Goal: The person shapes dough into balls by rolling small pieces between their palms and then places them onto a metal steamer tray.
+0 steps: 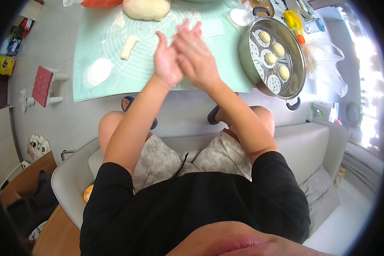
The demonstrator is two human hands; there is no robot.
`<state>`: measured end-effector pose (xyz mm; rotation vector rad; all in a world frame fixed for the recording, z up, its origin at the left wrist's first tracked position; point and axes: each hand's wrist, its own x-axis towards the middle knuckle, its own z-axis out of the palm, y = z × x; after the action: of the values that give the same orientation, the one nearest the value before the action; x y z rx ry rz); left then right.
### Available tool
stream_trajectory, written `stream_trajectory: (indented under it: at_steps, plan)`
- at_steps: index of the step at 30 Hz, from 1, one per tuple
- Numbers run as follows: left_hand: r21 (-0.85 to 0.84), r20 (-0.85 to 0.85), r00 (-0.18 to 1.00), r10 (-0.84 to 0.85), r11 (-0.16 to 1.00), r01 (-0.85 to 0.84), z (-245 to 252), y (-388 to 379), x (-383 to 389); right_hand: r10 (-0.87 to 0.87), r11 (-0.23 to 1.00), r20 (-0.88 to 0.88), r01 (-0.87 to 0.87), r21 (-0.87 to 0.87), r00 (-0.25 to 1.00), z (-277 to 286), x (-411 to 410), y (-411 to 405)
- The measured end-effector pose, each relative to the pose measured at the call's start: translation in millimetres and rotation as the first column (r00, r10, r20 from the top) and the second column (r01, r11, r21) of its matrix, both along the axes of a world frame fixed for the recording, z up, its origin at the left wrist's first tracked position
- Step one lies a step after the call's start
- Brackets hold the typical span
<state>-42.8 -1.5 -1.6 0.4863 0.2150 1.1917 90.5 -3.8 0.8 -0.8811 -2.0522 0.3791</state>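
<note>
Over the green silicone pastry mat, my left hand and my right hand are pressed palm to palm. The right lies partly over the left, with slight motion blur. Whether anything is between the palms is hidden. To the left of my hands lies a short strip of dough. Beyond them, a large lump of dough rests at the mat's far edge. A flat white disc sits near the left front corner, with white powder around it.
At right stands a two-handled metal steamer pot. Several dough balls sit inside on perforated white papers. Round white papers in plastic, a clear plastic bag and a yellow package are nearby. A pink-topped stool stands left.
</note>
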Motion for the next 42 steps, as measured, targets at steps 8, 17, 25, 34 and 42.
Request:
stream_trajectory:
  at_steps: [8,17,25,34,42]
  plan:
    - [-0.160,-0.112,0.990,-0.079,0.985,0.061,-17,-17,10,-0.196,0.973,0.070,0.186,0.137,0.978,13,-7,12]
    - [0.058,-0.191,0.981,-0.043,0.997,0.055,-45,-15,24,-0.052,0.993,0.035,0.048,0.106,0.998,11,-20,5]
    - [0.089,-0.181,0.983,0.013,0.996,0.003,-48,-10,14,0.179,0.974,0.083,-0.188,0.127,0.980,6,-31,-20]
    - [0.086,-0.229,0.956,0.182,0.982,-0.167,-23,-3,3,0.154,0.976,0.119,-0.170,0.135,0.981,1,-34,-31]
    - [0.073,0.096,0.994,0.044,0.996,-0.051,-3,1,-4,0.117,0.986,0.052,-0.122,0.117,0.992,-5,-21,-23]
